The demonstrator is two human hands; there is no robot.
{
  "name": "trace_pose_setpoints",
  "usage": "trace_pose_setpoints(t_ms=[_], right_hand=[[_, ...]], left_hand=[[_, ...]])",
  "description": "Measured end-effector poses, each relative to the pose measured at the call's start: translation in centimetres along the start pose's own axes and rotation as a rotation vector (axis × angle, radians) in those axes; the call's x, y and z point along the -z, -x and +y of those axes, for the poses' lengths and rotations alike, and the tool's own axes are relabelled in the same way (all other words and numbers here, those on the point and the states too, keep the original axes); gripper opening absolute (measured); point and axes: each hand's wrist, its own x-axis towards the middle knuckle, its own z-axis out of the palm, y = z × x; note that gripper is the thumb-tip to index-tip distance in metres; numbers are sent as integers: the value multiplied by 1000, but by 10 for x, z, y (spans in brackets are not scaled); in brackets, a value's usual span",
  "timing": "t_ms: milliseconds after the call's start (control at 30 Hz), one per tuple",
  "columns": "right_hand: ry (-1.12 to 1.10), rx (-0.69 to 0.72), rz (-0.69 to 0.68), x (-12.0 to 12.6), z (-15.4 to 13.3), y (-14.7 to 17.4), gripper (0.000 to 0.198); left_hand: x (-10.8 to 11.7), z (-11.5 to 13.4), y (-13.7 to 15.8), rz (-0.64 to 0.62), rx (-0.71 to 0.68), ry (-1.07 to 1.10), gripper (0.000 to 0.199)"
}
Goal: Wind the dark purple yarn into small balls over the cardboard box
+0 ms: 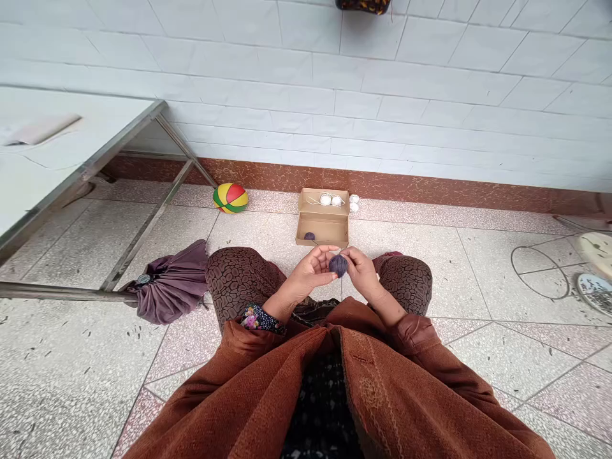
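Running this remotely, I see the left hand (310,271) cradling the dark ball (338,266) near the box (302,241), fingers curled round it, right hand (363,273) pinching its edge. Looks like wound yarn, so probably light and squishy; I'd cup it gently.

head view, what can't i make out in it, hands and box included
In the head view:
- Left hand: the dark ball hides part of its fingers.
- Right hand: too small to tell whether it pinches a strand.
- Box: its near wall hides part of the floor inside.
- Dark thing: cut off by the top edge.
- Table: cut off by the left edge.
- White disc: cut off by the right edge.
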Motion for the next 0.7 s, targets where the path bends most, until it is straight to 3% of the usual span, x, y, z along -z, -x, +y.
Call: trace_pose_setpoints(t_ms=[167, 267, 333, 533, 700], right_hand=[[-34, 78, -121, -21, 1, 20, 35], [-32, 182, -231, -20, -7, 24, 34], [-12, 237, -275, -13, -14, 25, 34], [34, 340, -166, 16, -38, 10, 33], [102, 255, -36, 27, -37, -14, 32]], left_hand=[[6, -6, -7, 238, -11, 125, 55], [14, -9, -11, 384, -61, 16, 55], [19, -10, -12, 411, -78, -88, 54], [21, -7, -8, 291, -104, -382, 49], [9, -5, -4, 97, -111, -439, 44]])
